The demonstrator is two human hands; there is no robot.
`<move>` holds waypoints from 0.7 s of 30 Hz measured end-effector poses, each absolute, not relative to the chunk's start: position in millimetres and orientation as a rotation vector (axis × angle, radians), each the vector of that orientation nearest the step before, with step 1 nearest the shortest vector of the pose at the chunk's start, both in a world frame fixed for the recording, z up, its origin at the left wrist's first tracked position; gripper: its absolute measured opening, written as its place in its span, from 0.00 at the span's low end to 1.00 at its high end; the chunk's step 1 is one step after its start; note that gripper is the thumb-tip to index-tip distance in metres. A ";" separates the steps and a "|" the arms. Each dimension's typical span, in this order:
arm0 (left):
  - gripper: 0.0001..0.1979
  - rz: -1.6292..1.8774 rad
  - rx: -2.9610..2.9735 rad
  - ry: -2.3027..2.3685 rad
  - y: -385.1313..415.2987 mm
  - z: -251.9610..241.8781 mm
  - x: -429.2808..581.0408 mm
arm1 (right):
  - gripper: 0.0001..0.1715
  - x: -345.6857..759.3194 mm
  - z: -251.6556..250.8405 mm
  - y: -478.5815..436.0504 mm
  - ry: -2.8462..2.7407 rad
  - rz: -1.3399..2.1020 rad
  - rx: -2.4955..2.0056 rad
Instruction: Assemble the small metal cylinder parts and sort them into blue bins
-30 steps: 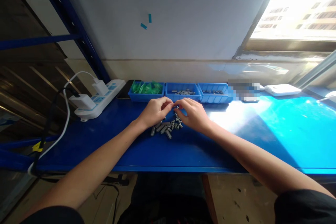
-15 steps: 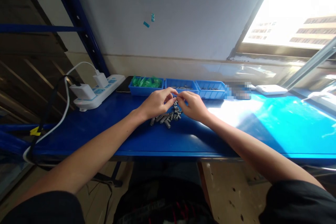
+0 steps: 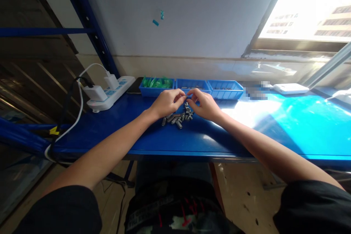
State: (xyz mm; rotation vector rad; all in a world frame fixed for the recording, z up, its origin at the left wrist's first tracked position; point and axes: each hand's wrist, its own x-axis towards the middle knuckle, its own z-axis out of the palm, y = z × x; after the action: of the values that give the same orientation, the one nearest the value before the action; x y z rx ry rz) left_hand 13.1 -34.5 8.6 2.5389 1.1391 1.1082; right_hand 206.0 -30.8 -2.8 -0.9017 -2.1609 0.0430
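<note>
My left hand [image 3: 169, 102] and my right hand [image 3: 203, 104] meet fingertip to fingertip above the blue table, just in front of the middle bin. The left thumb and fingers are pinched together; whatever small piece they grip is too small to make out. My right fingers are bent in a pinch at the same spot, and their contents cannot be told either. Under and between the hands lies a loose pile of small grey metal cylinders [image 3: 178, 117], partly covered by the fingers.
Three blue bins stand along the back: one with green plastic bags [image 3: 157, 82], a middle bin [image 3: 192, 83] and a right bin [image 3: 226, 93] with small metal parts. A power strip [image 3: 102, 105] with plugs sits left. A white device [image 3: 290, 88] lies at the back right.
The camera view has shifted slightly, so everything sits a little further right and higher. My fingertips have parted slightly, and the right fingers look a little more spread.
</note>
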 end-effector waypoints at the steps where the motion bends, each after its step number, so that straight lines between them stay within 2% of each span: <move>1: 0.12 1.103 2.535 1.145 -34.6 8.5 13.1 | 0.12 206.3 -2.8 -31.1 -2.167 0.035 -0.903; 8: 0.13 0.990 2.531 1.176 -38.7 8.7 14.9 | 0.07 206.6 -1.7 -33.0 -2.219 -0.054 -0.872; 18: 0.20 0.812 2.603 1.182 -39.9 15.4 12.8 | 0.06 204.6 0.6 -38.2 -2.278 -0.156 -0.865; 21: 0.19 0.819 2.595 1.177 -40.2 14.5 12.6 | 0.10 203.6 1.2 -37.8 -2.271 -0.151 -0.879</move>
State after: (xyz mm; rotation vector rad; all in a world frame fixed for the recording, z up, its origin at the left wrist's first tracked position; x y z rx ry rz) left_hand 12.6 -40.2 14.5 2.5950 1.1768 0.8188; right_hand 203.6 -37.8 1.2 -0.8785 -2.2711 -0.1507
